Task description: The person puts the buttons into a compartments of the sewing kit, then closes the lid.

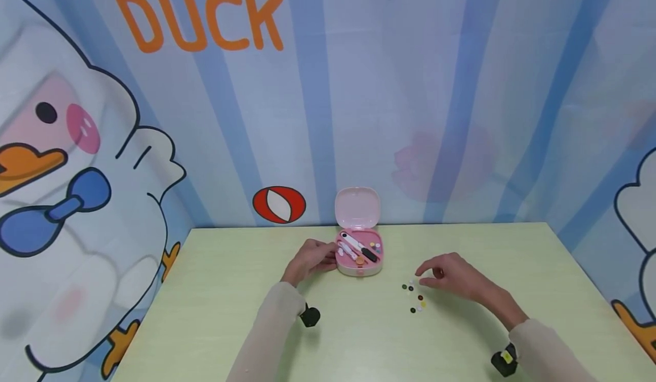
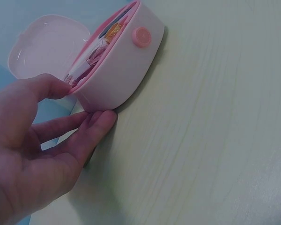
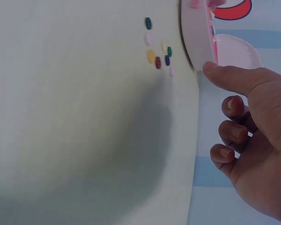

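A pink and white sewing box [image 1: 353,270] sits near the back of the table with its lid [image 1: 357,206] raised. Inside lie a white tool with a black end [image 1: 368,253], small coloured pieces and an orange round item [image 1: 360,261]. At the box's left side, my left hand [image 1: 311,258] grips it; in the left wrist view the thumb [image 2: 54,88] is at the rim and the fingertips [image 2: 105,119] are low against the wall. My right hand [image 1: 453,274], fingers bent and holding nothing, hovers beside several small buttons [image 1: 421,298] scattered right of the box.
The pale wooden table [image 1: 215,313] ends at a striped blue backdrop [image 1: 410,86] with duck pictures, close behind the box. Each wrist carries a black camera, one on the left [image 1: 310,316] and one on the right [image 1: 504,361].
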Available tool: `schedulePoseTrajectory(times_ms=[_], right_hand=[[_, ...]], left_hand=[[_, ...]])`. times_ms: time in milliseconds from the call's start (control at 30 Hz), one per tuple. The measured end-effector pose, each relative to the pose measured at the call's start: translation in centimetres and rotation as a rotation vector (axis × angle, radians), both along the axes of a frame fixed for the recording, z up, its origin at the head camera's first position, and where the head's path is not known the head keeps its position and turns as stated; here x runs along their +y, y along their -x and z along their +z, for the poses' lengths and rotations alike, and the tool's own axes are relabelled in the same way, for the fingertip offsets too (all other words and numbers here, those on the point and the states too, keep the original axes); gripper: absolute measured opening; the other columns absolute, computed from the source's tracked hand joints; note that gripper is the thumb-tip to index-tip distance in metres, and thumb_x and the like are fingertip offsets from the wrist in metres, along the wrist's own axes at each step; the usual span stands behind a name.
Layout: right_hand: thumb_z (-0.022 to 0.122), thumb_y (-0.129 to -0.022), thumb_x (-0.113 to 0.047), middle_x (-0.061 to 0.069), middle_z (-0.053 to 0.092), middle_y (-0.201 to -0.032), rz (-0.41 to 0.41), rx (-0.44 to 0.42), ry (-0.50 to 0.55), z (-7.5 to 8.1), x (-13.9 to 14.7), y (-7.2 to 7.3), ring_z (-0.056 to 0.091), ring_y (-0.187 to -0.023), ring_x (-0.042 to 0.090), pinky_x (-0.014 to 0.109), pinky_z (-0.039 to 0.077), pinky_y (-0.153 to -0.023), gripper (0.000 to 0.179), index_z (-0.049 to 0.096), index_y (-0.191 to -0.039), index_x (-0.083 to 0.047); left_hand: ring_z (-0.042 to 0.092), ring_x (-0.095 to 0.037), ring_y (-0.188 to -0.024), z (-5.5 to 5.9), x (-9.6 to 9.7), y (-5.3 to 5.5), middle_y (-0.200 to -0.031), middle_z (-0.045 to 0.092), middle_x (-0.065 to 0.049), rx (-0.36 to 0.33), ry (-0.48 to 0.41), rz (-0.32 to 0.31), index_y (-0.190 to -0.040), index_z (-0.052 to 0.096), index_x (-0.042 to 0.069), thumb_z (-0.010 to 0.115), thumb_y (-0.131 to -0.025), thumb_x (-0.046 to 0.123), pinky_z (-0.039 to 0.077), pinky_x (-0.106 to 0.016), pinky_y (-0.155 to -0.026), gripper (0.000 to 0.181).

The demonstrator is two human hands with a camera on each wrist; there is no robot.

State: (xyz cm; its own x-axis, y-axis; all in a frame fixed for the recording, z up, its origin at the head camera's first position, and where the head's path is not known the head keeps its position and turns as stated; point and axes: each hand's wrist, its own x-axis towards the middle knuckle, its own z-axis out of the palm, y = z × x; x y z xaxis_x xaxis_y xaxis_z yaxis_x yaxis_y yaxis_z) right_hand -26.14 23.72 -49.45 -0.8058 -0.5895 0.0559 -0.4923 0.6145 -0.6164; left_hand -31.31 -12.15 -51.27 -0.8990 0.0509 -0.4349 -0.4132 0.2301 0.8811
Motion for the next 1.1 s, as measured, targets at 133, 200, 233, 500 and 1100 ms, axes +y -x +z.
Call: schedulePoseTrajectory(times_ms=[133, 200, 233, 500, 1100], right_hand=[[0.079, -0.093, -0.015, -0.014, 0.044, -0.061, 0.022, -0.025, 0.019, -1.1, 0.2, -0.9, 0.036, -0.058, 0.001, 0.021, 0.034, -0.054, 0.015, 0.079, -0.108, -0.01], [0.079, -0.092, -0.014, -0.014, 0.044, -0.061, 0.035, -0.026, 0.025, -1.5, 0.2, -1.5, 0.036, -0.058, 0.0, 0.02, 0.034, -0.054, 0.014, 0.08, -0.106, -0.011], [0.079, -0.092, -0.014, -0.015, 0.044, -0.062, 0.04, -0.024, 0.024, -1.7, 0.2, -1.7, 0.036, -0.058, 0.0, 0.02, 0.034, -0.054, 0.013, 0.08, -0.104, -0.011], [0.078, -0.092, -0.011, -0.015, 0.056, -0.07, 0.048, 0.0, 0.028, -2.7, 0.4, -3.2, 0.034, -0.061, -0.002, 0.02, 0.033, -0.056, 0.01, 0.082, -0.101, -0.014], [0.078, -0.092, -0.009, -0.013, 0.065, -0.077, 0.032, 0.017, 0.071, -3.7, 0.5, -3.9, 0.039, -0.061, -0.002, 0.019, 0.036, -0.054, 0.012, 0.078, -0.095, -0.02]], left_hand=[[0.072, -0.024, -0.094, 0.0, 0.0, -0.1, -0.107, 0.071, -0.015, -0.003, 0.001, 0.006, -0.13, 0.061, -0.003, 0.069, -0.101, 0.027, 0.062, -0.032, -0.086, 0.043], [0.072, -0.024, -0.094, 0.0, 0.0, -0.1, -0.107, 0.071, -0.015, -0.004, -0.005, 0.006, -0.13, 0.061, -0.003, 0.069, -0.101, 0.027, 0.061, -0.032, -0.086, 0.043], [0.072, -0.024, -0.094, -0.1, 0.0, -0.1, -0.107, 0.071, -0.015, -0.004, -0.007, 0.005, -0.13, 0.061, -0.003, 0.069, -0.101, 0.027, 0.061, -0.033, -0.087, 0.043], [0.071, -0.024, -0.093, -0.1, 0.1, -0.1, -0.107, 0.071, -0.014, 0.013, -0.005, -0.005, -0.128, 0.062, -0.004, 0.068, -0.102, 0.027, 0.062, -0.032, -0.086, 0.041], [0.071, -0.025, -0.095, -0.2, 0.0, -0.2, -0.107, 0.071, -0.015, 0.015, -0.017, -0.004, -0.127, 0.062, -0.004, 0.067, -0.102, 0.026, 0.061, -0.033, -0.088, 0.04]])
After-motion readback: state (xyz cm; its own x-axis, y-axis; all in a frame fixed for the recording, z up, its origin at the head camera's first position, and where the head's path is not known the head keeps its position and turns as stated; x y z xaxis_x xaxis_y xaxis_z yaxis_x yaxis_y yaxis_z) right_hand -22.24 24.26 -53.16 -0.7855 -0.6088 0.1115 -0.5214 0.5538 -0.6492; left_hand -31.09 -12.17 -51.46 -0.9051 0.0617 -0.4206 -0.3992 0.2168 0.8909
